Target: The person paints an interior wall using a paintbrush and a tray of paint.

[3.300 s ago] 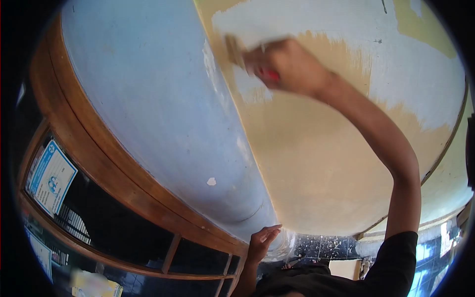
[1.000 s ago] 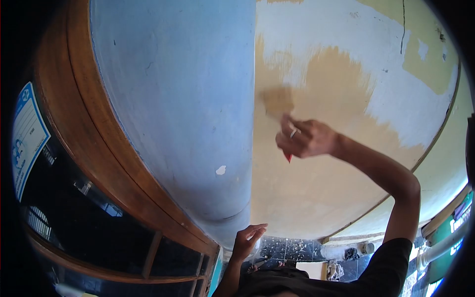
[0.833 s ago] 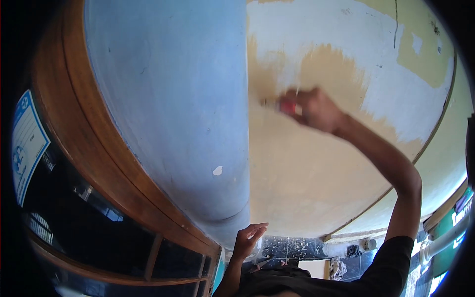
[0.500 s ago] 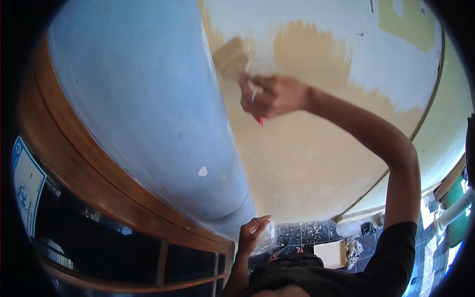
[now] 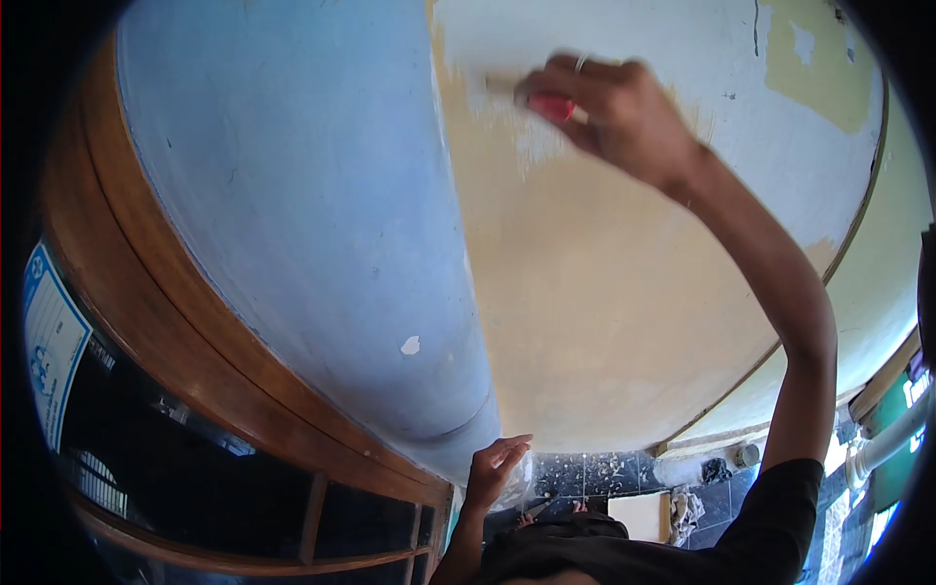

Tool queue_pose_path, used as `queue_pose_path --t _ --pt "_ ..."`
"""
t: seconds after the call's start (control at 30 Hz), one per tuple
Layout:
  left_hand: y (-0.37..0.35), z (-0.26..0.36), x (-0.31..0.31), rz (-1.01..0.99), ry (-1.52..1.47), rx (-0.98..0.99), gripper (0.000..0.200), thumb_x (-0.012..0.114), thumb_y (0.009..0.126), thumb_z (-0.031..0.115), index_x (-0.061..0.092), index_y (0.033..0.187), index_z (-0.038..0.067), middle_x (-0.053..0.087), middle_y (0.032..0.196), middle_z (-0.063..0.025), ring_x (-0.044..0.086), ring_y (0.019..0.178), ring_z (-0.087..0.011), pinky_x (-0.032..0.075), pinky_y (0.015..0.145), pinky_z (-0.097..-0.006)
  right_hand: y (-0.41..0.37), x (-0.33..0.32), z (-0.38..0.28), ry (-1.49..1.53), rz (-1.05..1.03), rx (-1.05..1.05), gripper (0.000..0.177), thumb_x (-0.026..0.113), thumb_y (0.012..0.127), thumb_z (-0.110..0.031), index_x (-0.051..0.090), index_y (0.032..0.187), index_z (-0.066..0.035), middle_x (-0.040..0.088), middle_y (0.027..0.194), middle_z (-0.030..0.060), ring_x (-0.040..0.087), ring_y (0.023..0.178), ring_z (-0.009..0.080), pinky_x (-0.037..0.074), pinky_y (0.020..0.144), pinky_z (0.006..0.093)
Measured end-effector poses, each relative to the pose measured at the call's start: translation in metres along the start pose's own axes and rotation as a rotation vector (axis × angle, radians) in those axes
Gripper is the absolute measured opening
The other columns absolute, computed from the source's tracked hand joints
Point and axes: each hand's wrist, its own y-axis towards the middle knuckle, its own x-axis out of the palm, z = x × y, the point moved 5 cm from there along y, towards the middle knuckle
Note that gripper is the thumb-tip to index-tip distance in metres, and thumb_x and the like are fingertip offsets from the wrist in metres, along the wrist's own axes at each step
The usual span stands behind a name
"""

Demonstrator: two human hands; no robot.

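Note:
My right hand (image 5: pixel 609 107), with a ring on one finger, is raised at the upper part of the wall, its fingers closed round the red handle (image 5: pixel 552 106) of a brush. The brush head is blurred and seen nearly edge-on, against the white upper area. Tan paint (image 5: pixel 604 292) covers the lower wall, with a ragged streaky top edge below the whitish surface (image 5: pixel 673 39). My left hand (image 5: pixel 495 470) is low beside the foot of the blue column (image 5: pixel 322 214), fingers apart, with nothing in it.
A wooden-framed glass window or door (image 5: pixel 224 380) with a paper notice (image 5: pixel 51 346) curves along the left. On the dark tiled floor below lie paint flakes, a pale board or tray (image 5: pixel 639 515), a crumpled cloth (image 5: pixel 685 515) and a small can (image 5: pixel 747 455).
My right hand has moved up and to the right with the brush, which has turned from broadside to nearly edge-on. The view has shifted slightly. My left hand stays low near the column.

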Motion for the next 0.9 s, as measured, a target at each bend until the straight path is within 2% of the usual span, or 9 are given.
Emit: queue_pose_path --t 0.1,0.2,0.3,0.37,0.47,0.67,0.77,0.83,0.9 --pt "-0.001 0.005 0.003 -0.012 0.007 -0.008 0.029 0.061 0.097 0.021 0.067 0.117 0.002 0.069 0.112 -0.0111 0.065 0.107 -0.0187 0.045 0.099 -0.0346 -0.010 0.003 -0.019 -0.477 0.053 -0.321 0.035 0.071 0.072 -0.006 0.067 0.106 -0.014 0.065 0.111 0.0142 0.068 0.068 0.0151 0.056 0.054 0.0270" --pt "-0.003 -0.002 0.003 -0.017 -0.022 0.000 0.029 0.061 0.097 0.022 0.067 0.118 0.002 0.069 0.112 -0.0112 0.065 0.107 -0.0187 0.046 0.099 -0.0346 -0.067 0.049 -0.061 -0.512 0.024 -0.460 0.012 0.067 0.077 -0.017 0.058 0.081 -0.010 0.065 0.102 0.0151 0.069 0.083 0.0250 0.059 0.060 0.0345" --pt "-0.005 -0.006 0.002 -0.020 -0.029 0.010 0.030 0.060 0.097 0.021 0.066 0.118 0.002 0.069 0.112 -0.0114 0.064 0.107 -0.0187 0.046 0.099 -0.0345 -0.090 0.065 -0.082 -0.187 -0.163 -0.337 0.010 0.070 0.081 -0.011 0.061 0.082 -0.006 0.068 0.090 0.0134 0.070 0.081 0.0220 0.059 0.068 0.0360" --pt "-0.007 -0.004 0.001 -0.015 -0.032 0.010 0.029 0.060 0.097 0.021 0.066 0.119 0.002 0.069 0.113 -0.0116 0.064 0.107 -0.0187 0.046 0.099 -0.0346 -0.067 0.056 -0.049 0.542 -0.323 0.290 0.009 0.068 0.085 -0.013 0.065 0.089 -0.006 0.068 0.086 0.0119 0.068 0.077 0.0265 0.057 0.067 0.0343" --pt "-0.009 -0.009 0.000 -0.021 -0.042 0.015 0.029 0.060 0.097 0.020 0.066 0.118 0.002 0.068 0.113 -0.0120 0.064 0.107 -0.0189 0.046 0.099 -0.0347 -0.027 0.027 0.005 0.265 -0.207 0.322 0.011 0.070 0.087 -0.014 0.066 0.090 -0.004 0.067 0.083 0.0121 0.065 0.065 0.0245 0.053 0.057 0.0331" --pt "-0.009 -0.007 0.002 -0.038 -0.026 0.009 0.027 0.060 0.097 0.019 0.067 0.117 0.003 0.068 0.113 -0.0127 0.064 0.108 -0.0192 0.046 0.098 -0.0341 -0.030 0.006 -0.024 -0.374 0.063 -0.303 0.022 0.069 0.073 -0.008 0.062 0.093 -0.013 0.068 0.093 0.0066 0.066 0.065 0.0156 0.055 0.056 0.0274" --pt "-0.007 -0.003 0.004 -0.038 -0.025 0.023 0.027 0.060 0.097 0.019 0.067 0.117 0.003 0.068 0.113 -0.0126 0.064 0.108 -0.0191 0.046 0.098 -0.0340 -0.088 0.053 -0.066 -0.398 -0.091 -0.460 0.007 0.067 0.081 -0.013 0.061 0.083 -0.009 0.067 0.092 0.0106 0.069 0.073 0.0177 0.057 0.056 0.0301" --pt "-0.007 -0.003 0.005 -0.038 -0.023 0.027 0.027 0.060 0.097 0.019 0.067 0.117 0.003 0.069 0.113 -0.0124 0.064 0.107 -0.0192 0.046 0.098 -0.0341 -0.089 0.048 -0.066 0.095 -0.391 -0.088 0.007 0.069 0.081 -0.008 0.064 0.086 -0.007 0.068 0.089 0.0103 0.069 0.074 0.0207 0.058 0.061 0.0334" --pt "-0.005 -0.005 0.005 -0.047 -0.008 0.038 0.028 0.060 0.097 0.020 0.067 0.117 0.002 0.069 0.113 -0.0124 0.064 0.107 -0.0194 0.046 0.098 -0.0342 -0.063 0.034 -0.038 0.465 -0.273 0.237 0.013 0.073 0.079 -0.005 0.066 0.090 -0.007 0.069 0.086 0.0100 0.069 0.072 0.0227 0.057 0.063 0.0328"
